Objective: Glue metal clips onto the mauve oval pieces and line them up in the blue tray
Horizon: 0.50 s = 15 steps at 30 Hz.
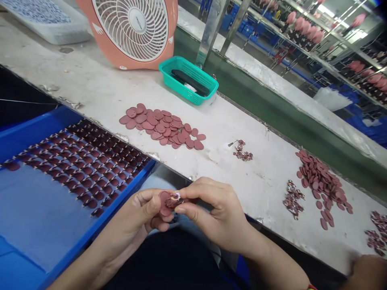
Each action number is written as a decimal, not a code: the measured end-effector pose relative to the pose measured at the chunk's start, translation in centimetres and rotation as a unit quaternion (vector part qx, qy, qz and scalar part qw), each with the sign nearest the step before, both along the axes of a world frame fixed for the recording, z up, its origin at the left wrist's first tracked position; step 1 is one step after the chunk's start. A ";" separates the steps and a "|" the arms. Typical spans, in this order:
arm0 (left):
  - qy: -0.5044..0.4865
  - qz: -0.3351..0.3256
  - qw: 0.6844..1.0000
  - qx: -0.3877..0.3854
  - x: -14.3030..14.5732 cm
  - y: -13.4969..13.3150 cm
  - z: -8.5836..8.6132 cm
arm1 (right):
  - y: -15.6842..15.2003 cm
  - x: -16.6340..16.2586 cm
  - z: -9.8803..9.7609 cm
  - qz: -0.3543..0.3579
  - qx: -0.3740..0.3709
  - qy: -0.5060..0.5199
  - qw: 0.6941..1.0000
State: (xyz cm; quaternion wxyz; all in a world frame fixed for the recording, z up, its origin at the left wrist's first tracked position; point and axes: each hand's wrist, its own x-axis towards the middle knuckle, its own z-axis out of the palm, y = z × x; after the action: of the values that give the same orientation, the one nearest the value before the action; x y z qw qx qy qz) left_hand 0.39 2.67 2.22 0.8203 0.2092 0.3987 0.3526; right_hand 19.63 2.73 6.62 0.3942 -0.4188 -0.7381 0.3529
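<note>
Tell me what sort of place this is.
Most likely a factory production line. A blue tray holds rows of small maroon pieces, loose maroon discs lie in batches on a long workbench, and racks of pink items stand in rows behind.

Long scuffed white workbench [260, 181], seen at a slant. Flat round mauve discs [160, 127] in two loose heaps, small clusters of patterned mauve pieces [292, 199] between and beyond them. Along the far side, a teal plastic mesh basket [188, 80] just beside an upright round peach desk fan [130, 32], and a pale rectangular tray [39, 22].
</note>
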 end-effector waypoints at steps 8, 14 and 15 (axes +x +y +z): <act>-0.006 -0.006 1.000 -0.012 0.3 0.3 0.2 | 0.6 0.4 0.4 0.033 0.025 -0.027 0.999; -0.004 -0.003 1.000 -0.015 0.2 0.2 0.3 | 0.7 0.3 0.8 0.051 0.036 -0.051 0.997; 0.000 -0.001 1.000 -0.016 0.2 0.2 0.3 | 0.7 0.3 0.8 0.054 0.039 -0.056 0.996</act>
State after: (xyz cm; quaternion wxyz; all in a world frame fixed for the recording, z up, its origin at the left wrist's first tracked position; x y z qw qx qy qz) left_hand 0.57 2.86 2.54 0.8241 0.1962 0.4042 0.3451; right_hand 19.95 3.48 7.44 0.3483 -0.3823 -0.7935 0.3207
